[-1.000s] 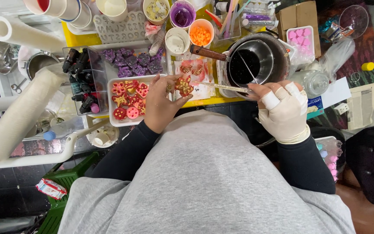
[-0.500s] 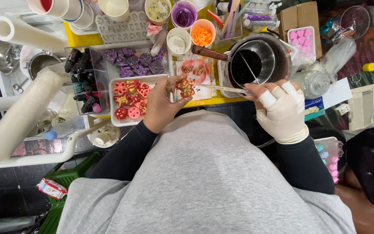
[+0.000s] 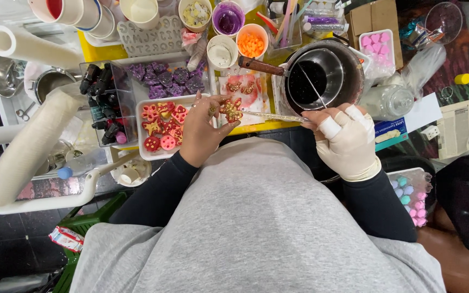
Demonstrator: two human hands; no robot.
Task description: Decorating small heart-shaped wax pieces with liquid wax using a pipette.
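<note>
Hands low over the bench point(image 3: 256, 127): left hand point(image 3: 204, 133) pinching 1 red-and-gold star piece point(image 3: 231, 110) in a narrow grip. Right hand point(image 3: 346, 138), gloved, closed on thin stick point(image 3: 278, 116); long axis level, tip leftward at the piece. Beyond, dark pot point(image 3: 324, 76).

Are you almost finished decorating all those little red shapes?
Partly. A white tray already holds a bunch of red decorated pieces. The left hand holds one red-and-gold piece while the gloved right hand touches it with a thin stick. The purple pieces behind look plain.
</note>
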